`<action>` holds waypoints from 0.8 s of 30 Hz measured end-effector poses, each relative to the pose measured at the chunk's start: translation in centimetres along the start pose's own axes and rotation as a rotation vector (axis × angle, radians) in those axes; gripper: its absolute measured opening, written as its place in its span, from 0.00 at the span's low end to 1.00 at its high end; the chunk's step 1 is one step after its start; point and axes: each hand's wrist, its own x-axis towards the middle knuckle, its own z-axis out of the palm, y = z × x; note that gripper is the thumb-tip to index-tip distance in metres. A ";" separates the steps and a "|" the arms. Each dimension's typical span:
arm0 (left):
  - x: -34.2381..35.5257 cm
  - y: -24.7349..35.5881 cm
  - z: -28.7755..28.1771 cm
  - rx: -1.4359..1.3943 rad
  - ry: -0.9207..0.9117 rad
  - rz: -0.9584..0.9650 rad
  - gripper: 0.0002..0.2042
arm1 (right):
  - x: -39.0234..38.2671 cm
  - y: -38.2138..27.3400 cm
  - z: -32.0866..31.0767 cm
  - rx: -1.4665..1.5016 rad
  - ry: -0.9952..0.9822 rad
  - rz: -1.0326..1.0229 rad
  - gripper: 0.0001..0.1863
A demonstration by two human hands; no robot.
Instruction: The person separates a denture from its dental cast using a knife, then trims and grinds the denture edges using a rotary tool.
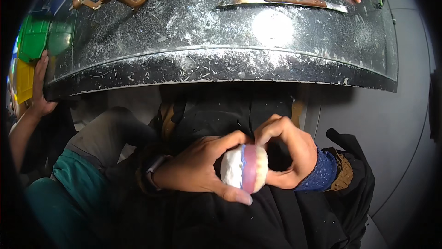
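Our left hand has thumb and fingers closed round the model. Right hand half-curled at its teeth; contact unclear. Teeth already sit in the pink band on the white base; can't tell what's left. Model's over our lap, clear gap to bench edge.

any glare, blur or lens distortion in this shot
Head view: round white glare burns out part of the dusty black tabletop; its front edge bows, likely fisheye distortion; the white, pink and cream dental model looks slightly blurred; corners fall to black.
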 end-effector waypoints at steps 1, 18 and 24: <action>-0.2 0.1 0.0 -0.001 0.008 -0.061 0.30 | -0.5 0.2 0.3 0.073 0.062 0.074 0.16; 1.1 -2.1 1.8 0.297 0.610 0.029 0.37 | -0.9 2.9 3.4 0.025 0.229 0.063 0.16; 2.8 -5.6 2.1 0.409 0.701 0.136 0.42 | -0.5 6.9 5.5 0.060 0.419 -0.002 0.18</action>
